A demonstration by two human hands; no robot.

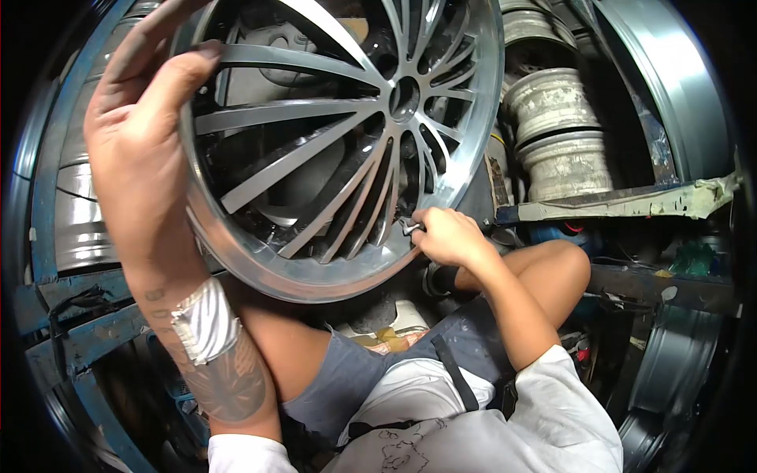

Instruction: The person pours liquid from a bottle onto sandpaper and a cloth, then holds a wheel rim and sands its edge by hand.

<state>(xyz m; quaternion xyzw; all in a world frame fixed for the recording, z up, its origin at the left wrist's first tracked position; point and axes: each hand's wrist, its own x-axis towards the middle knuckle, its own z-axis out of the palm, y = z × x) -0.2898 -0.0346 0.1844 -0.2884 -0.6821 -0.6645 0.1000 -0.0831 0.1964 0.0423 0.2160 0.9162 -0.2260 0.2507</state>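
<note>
A large multi-spoke alloy wheel (315, 112) stands tilted before me, its machined silver spokes facing up toward the camera. My left hand (142, 134) grips the wheel's left side, with the thumb over the edge of the rim and the fingers curled behind it. At the lower right of the wheel, my right hand (449, 236) is closed in a pinch on a small grey scrap (409, 227), held against the inner rim near the spoke ends. Whether the scrap is cloth or abrasive paper cannot be made out.
Stacked bare wheels (560, 134) sit on a rack to the right, beside a large silver rim (670, 87). More rims (83, 213) fill a blue metal frame (43, 197) on the left. My bent knees are beneath the wheel. Another rim (674, 359) lies at lower right.
</note>
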